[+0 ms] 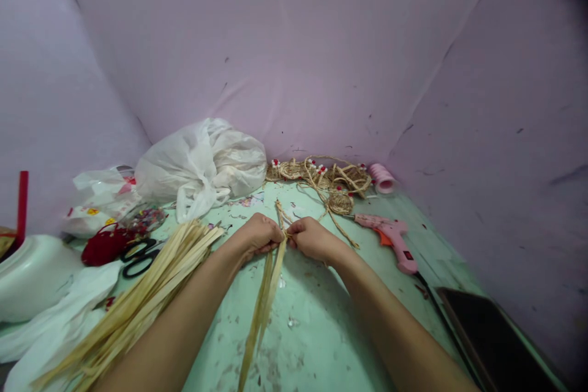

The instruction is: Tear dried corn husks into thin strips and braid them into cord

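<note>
Lilac walls around a green tabletop

We reach in from the bottom edge of the frame, our left forearm slanting up from the lower left and our right forearm from the lower right. Just below the frame's centre, our left hand and right hand come fingertip to fingertip, whether touching we cannot tell. We curl both hands' fingers inward, pinched, backs turned upward, forearms bare.
</note>
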The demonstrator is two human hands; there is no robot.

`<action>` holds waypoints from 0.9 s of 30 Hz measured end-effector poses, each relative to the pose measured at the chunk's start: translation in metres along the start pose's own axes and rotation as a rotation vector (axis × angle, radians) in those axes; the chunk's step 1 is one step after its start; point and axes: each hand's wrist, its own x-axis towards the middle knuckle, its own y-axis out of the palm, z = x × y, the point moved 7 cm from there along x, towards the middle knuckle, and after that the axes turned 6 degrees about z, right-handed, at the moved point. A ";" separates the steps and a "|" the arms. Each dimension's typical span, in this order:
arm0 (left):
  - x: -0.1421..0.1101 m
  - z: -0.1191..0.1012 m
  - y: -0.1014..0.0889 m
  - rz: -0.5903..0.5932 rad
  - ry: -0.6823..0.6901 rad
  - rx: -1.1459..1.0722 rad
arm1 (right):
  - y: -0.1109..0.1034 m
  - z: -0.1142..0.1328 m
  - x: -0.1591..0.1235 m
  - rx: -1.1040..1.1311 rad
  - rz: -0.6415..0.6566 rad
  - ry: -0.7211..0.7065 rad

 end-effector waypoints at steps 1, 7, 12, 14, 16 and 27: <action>0.000 0.001 -0.001 -0.003 -0.003 -0.004 | 0.001 0.001 -0.001 0.026 0.023 -0.008; -0.001 0.001 -0.001 -0.017 -0.017 0.021 | -0.005 0.005 -0.003 -0.016 -0.059 -0.016; -0.003 -0.004 0.001 -0.038 -0.031 0.063 | -0.012 0.004 -0.005 -0.117 -0.158 0.037; -0.004 -0.004 0.001 -0.042 -0.035 0.066 | -0.013 0.006 -0.005 -0.143 -0.166 0.025; -0.003 -0.004 0.000 -0.046 -0.028 0.063 | -0.013 0.006 -0.004 -0.142 -0.161 0.004; -0.008 -0.008 0.000 -0.047 -0.035 0.118 | -0.009 -0.001 -0.003 -0.019 -0.066 0.023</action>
